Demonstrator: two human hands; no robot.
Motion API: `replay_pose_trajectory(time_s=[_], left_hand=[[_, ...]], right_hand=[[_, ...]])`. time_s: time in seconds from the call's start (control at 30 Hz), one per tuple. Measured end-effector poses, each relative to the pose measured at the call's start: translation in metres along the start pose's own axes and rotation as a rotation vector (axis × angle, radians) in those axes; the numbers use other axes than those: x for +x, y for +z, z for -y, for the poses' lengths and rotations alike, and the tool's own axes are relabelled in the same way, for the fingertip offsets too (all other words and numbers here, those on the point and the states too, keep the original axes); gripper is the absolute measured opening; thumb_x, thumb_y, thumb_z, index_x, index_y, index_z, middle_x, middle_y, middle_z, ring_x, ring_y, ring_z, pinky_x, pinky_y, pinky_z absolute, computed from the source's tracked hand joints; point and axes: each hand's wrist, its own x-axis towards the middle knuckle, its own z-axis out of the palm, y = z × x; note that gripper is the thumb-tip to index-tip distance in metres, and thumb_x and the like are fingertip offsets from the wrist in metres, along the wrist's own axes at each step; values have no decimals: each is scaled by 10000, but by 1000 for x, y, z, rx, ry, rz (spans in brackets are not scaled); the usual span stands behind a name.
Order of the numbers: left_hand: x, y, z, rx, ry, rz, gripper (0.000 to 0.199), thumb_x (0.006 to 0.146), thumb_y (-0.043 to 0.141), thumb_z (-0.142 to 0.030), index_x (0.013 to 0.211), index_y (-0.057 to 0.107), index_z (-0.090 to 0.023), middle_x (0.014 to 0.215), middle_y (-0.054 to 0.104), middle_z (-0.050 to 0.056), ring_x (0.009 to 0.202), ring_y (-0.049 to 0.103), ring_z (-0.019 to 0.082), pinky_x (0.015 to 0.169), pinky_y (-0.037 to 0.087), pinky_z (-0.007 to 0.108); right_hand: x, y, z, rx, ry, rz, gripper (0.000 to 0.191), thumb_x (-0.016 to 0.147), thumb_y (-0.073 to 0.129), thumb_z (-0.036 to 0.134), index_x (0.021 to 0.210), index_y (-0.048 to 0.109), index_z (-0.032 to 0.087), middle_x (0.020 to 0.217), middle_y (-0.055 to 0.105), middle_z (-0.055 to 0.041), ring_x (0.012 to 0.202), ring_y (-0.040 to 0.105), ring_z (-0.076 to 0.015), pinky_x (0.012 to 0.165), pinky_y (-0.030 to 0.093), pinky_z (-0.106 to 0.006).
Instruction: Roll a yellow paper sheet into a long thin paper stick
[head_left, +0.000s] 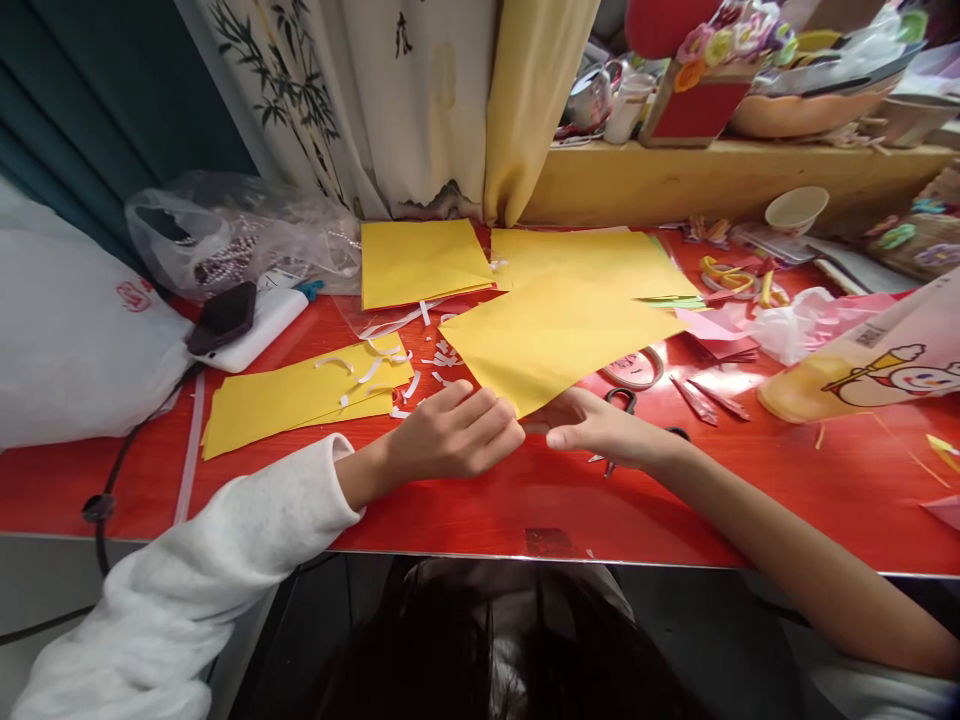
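A large yellow sheet of paper [555,345] lies slanted over the table with its near corner lifted toward me. My left hand [469,432] has its fingers closed on that corner. Beside it, my right hand [600,425] reaches under the sheet's lower right edge, thumb apart from the paper; its fingertips are partly hidden. Behind the sheet lie more yellow paper [592,255] and a yellow stack [424,262]. To the left are cut yellow strips [300,395] with white paper scraps on top. Black-handled scissors [621,402] lie partly behind my right wrist.
On the red table [465,515], a roll of tape [636,368] and folded pink pieces [697,400] lie to the right, near a drink cup [862,370]. Leftward are a phone [223,318], a white box [259,328] and a plastic bag [67,320]. Yellow-handled scissors [727,275] lie farther back.
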Motion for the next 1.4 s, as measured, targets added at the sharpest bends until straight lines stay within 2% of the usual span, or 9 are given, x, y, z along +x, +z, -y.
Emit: replay_pose_trajectory(time_s=[0.2,0.3,0.4,0.63,0.83,0.97,1.1,1.23,1.4], left_hand=[[1,-5,0,48,97,-25,80,845,547,-186,807,616,-194,941,634,21,866,566,137,732,429,303],[1,-6,0,26,141,-14,78,851,544,-200,826,618,-195,916,639,16,863,570,127,750,438,291],[1,-4,-1,-5,162,-7,82,842,556,-191,887,622,-175,832,634,15,813,576,121,756,453,272],[0,10,-7,-122,-13,91,87,871,472,-127,867,559,-121,711,604,25,718,574,140,699,458,286],[-4,17,-12,-205,-191,289,143,885,433,-175,788,533,-145,718,548,37,684,500,158,623,384,292],[-5,15,-14,-255,-263,346,169,887,429,-199,764,530,-141,725,530,42,694,472,169,611,361,295],[-3,12,-14,-280,-255,329,176,883,442,-198,747,538,-142,702,534,38,675,466,161,603,350,291],[0,4,-17,-290,-177,229,127,858,502,-195,753,553,-147,680,550,25,663,484,156,608,370,293],[4,-8,-24,-277,-117,131,52,825,562,-176,829,572,-125,688,577,17,646,516,146,595,405,289]], right_hand=[[-5,19,-11,16,-3,-288,371,847,521,447,1162,578,259,1314,519,4,1239,453,-183,1088,326,-329],[-6,19,-13,9,20,-246,375,837,550,414,1186,568,277,1316,519,14,1242,450,-173,1106,306,-332],[0,19,-16,228,18,-187,366,832,573,376,1178,576,258,1255,570,2,1166,523,-164,1058,377,-324],[14,17,-19,634,123,-158,265,890,496,312,1069,584,136,879,690,-58,878,661,-157,884,518,-324],[12,18,-18,679,200,-234,149,876,522,277,814,530,141,832,680,-71,858,671,-173,903,511,-389],[9,27,-14,608,219,-268,116,875,518,237,821,537,135,879,680,-80,861,669,-172,904,510,-387],[7,31,-12,606,219,-294,113,856,542,244,819,544,137,897,679,-81,858,664,-177,887,517,-376],[9,22,-15,684,83,-323,160,854,536,300,957,573,183,1000,669,-44,953,631,-181,867,527,-338],[12,4,-16,688,49,-586,259,838,473,228,1081,557,191,1046,661,-51,999,612,-216,825,541,-359]])
